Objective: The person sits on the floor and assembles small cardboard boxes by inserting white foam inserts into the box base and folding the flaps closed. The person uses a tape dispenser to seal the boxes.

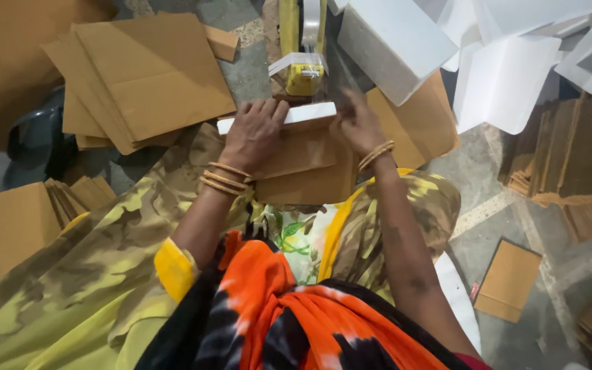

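Nearest the camera an orange-and-black tie-dyed cloth (pixel 296 315) drapes over the person's front, with soft olive-and-yellow patterned fabric (pixel 83 274) spread across the lap. Just beyond, on the lap, sits a brown cardboard box (pixel 303 168), matte and flat-sided, with a white foam slab (pixel 296 115) lying along its far edge. The left hand (pixel 253 133), thin gold bangles at its wrist, lies palm down with its fingers spread over the slab and the box's top, pressing rather than clasping. The right hand (pixel 359 127), also bangled, rests fingers loosely curled on the box's right far corner; whether it pinches anything cannot be told. Past the box a yellow tape dispenser (pixel 304 72) with clear tape stands on the speckled floor (pixel 515 205). To the left lie flat cardboard sheets (pixel 145 75), overlapping. To the right, ribbed stacks of cardboard (pixel 570 151) stand on edge, and farthest off are blocky white foam pieces (pixel 501 62).
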